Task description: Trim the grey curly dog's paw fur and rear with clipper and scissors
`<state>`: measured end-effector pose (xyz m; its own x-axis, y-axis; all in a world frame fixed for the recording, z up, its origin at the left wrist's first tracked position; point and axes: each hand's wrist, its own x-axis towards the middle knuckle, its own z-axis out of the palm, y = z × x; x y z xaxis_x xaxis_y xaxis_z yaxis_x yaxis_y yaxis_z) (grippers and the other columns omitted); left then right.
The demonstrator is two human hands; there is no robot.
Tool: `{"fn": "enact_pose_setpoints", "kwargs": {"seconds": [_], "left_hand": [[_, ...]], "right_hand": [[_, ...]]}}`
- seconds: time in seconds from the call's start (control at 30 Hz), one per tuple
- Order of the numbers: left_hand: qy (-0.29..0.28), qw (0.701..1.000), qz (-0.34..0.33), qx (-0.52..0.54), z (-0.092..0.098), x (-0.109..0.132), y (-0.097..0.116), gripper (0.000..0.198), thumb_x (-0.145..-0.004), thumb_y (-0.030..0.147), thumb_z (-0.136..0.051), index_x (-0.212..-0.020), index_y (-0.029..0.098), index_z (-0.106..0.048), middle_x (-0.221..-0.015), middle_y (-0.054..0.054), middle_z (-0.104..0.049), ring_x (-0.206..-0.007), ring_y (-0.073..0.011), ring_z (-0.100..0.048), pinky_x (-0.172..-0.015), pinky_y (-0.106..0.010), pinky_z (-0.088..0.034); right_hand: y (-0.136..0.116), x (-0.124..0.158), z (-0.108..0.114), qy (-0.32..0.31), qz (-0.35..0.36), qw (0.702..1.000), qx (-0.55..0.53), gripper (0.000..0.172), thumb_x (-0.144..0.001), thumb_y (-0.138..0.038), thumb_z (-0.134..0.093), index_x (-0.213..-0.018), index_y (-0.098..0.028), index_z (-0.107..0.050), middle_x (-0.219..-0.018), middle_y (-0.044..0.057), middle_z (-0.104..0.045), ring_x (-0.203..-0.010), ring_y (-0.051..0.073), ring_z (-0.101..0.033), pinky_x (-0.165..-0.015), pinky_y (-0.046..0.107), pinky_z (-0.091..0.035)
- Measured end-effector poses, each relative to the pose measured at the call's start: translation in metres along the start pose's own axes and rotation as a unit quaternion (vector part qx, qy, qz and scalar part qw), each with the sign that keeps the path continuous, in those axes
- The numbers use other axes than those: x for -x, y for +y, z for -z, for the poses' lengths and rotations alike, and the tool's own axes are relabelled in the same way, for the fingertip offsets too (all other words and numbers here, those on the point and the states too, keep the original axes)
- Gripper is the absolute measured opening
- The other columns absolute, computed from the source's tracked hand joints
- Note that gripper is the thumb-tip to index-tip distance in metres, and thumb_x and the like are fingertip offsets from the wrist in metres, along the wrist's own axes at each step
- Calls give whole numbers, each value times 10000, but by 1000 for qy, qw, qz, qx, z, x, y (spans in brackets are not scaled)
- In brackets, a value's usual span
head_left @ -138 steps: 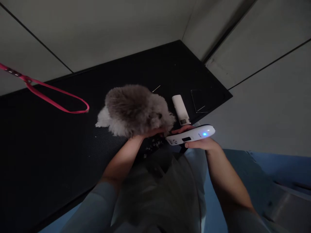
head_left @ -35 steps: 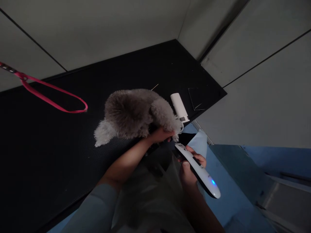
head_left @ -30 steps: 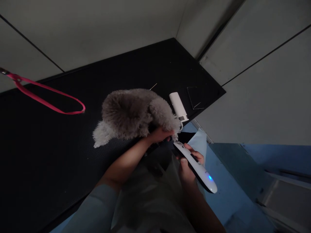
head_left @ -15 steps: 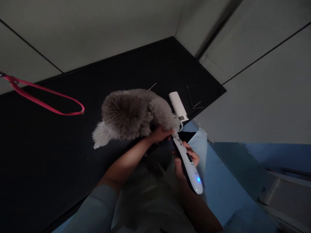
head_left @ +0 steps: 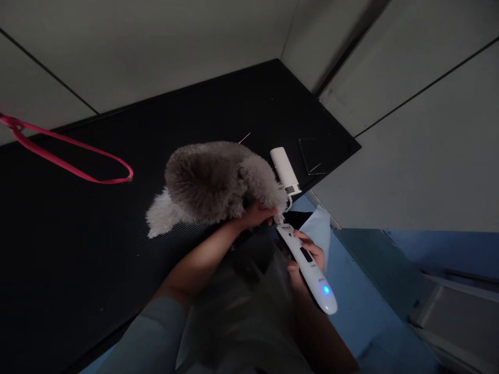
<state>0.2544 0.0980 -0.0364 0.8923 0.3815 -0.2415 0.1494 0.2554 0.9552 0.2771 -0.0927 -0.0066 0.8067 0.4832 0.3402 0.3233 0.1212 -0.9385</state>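
Observation:
A small fluffy grey dog [head_left: 212,182] stands on a black table [head_left: 97,259], its rear towards me. My left hand [head_left: 258,215] is closed round one of the dog's paws at the table's near edge. My right hand [head_left: 306,258] grips a white clipper [head_left: 307,267] with a blue light lit near its tail. The clipper's head points up at the held paw, just below my left hand's fingers.
A second white clipper [head_left: 285,170] lies on the table beside the dog. A red leash loop [head_left: 74,158] hangs over the table's left side. A thin clear sheet [head_left: 312,155] lies near the right corner. Grey walls enclose the table; a blue floor lies below right.
Over the last second the clipper in my right hand has swung about under the held paw, its tail now angled down to the right. The dog has shifted only slightly.

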Motion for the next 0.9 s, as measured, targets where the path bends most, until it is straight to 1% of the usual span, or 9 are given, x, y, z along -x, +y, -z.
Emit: {"fn": "enact_pose_setpoints", "kwargs": {"seconds": [0.1,0.2,0.27,0.3,0.4,0.47,0.6,0.73,0.9], "left_hand": [[0,1000,-3,3,0,0,0,316,-757,422,-619,-597,164,-534,-461,28,-530,-493,-98,-500,-542,-242,-377],[-8,1000,-10,4,1,-1,0,332,-753,434,-618,-584,161,-530,-464,25,-530,-494,-97,-498,-546,-247,-376],[-16,1000,-15,6,1,0,2,347,-755,443,-615,-574,161,-526,-473,24,-528,-502,-94,-497,-550,-245,-376],[-19,1000,-16,10,2,0,2,347,-755,448,-615,-581,160,-529,-481,24,-530,-504,-93,-497,-548,-243,-376],[-17,999,-1,33,2,1,5,331,-734,461,-634,-633,158,-546,-498,30,-534,-489,-90,-492,-524,-239,-373],[-13,999,8,48,1,1,5,322,-715,457,-650,-649,158,-547,-506,31,-536,-475,-88,-484,-509,-239,-377],[-12,999,9,52,1,-1,-2,312,-728,444,-641,-639,158,-556,-517,16,-550,-501,-102,-506,-514,-245,-390],[4,999,15,30,2,-4,-9,294,-739,428,-636,-636,160,-576,-527,8,-560,-534,-116,-530,-532,-251,-397],[-8,1000,9,-4,5,-1,-6,309,-774,443,-600,-646,162,-595,-551,13,-572,-543,-116,-531,-549,-253,-402]], "right_hand": [[-3,2,1,-13,15,1000,17,431,-734,-486,-732,-1054,-293,-516,-1233,88,-588,-1133,302,-600,-872,548,-512],[-8,3,2,-33,-28,999,22,402,-739,-440,-724,-1040,-283,-509,-1236,91,-593,-1118,294,-604,-911,554,-489],[-9,1,1,-28,-70,997,-2,425,-752,-475,-697,-1069,-273,-499,-1309,111,-557,-981,256,-645,-843,499,-519],[-8,0,-1,-9,-85,996,-21,429,-765,-504,-670,-1078,-270,-492,-1335,115,-539,-875,218,-651,-794,462,-531],[-2,-3,-6,59,-112,987,-97,363,-816,-547,-561,-1041,-274,-482,-1256,76,-581,-591,107,-547,-691,383,-524],[2,-5,-7,74,-133,979,-136,317,-832,-529,-524,-1020,-278,-481,-1161,49,-626,-520,88,-487,-642,350,-507],[6,-5,-6,68,-169,975,-130,347,-843,-557,-480,-1055,-283,-477,-1076,65,-671,-573,137,-548,-602,332,-486],[8,-3,-3,72,-168,977,-106,383,-875,-576,-408,-1101,-278,-487,-1085,86,-677,-678,181,-615,-646,367,-497],[9,-2,-7,72,-131,981,-126,343,-830,-550,-519,-1055,-292,-496,-1219,57,-633,-565,119,-561,-638,350,-502]]}}
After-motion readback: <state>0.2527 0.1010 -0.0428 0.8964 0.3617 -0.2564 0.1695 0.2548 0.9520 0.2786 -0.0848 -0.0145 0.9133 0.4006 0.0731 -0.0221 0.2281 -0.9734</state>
